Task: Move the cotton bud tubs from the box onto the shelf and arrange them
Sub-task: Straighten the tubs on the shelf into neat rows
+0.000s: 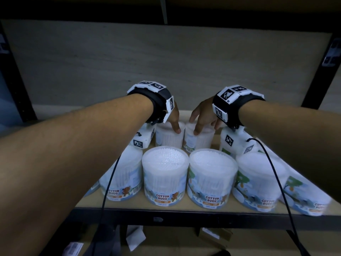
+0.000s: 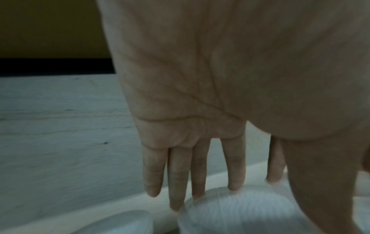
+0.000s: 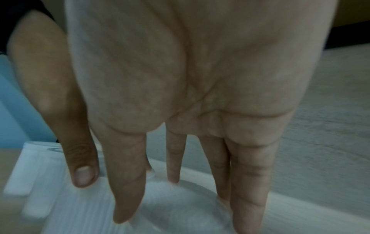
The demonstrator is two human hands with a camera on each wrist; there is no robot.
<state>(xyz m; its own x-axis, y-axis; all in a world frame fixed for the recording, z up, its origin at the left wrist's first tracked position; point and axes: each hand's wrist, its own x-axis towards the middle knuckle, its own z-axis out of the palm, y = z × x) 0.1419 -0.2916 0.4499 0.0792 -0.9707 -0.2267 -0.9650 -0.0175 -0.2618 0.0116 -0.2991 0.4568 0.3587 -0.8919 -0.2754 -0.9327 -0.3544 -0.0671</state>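
Observation:
Two cotton bud tubs stand side by side at the back of the shelf board (image 1: 184,205). My left hand (image 1: 174,124) grips the back-left tub (image 1: 167,138) from above, thumb on its near side. In the left wrist view its fingers (image 2: 234,174) reach over the far rim of that tub (image 2: 250,213). My right hand (image 1: 201,124) grips the back-right tub (image 1: 203,140) the same way, with its fingers (image 3: 248,182) spread over the lid (image 3: 170,205). A front row of several tubs (image 1: 165,174) stands at the shelf edge, labels facing me.
A grey back panel (image 1: 166,61) closes the shelf behind the tubs, with black uprights at the left (image 1: 16,89) and right (image 1: 317,80). Another tub (image 2: 120,223) stands left of the one I hold. Below the black front rail (image 1: 184,219) lie cardboard and paper pieces (image 1: 214,237).

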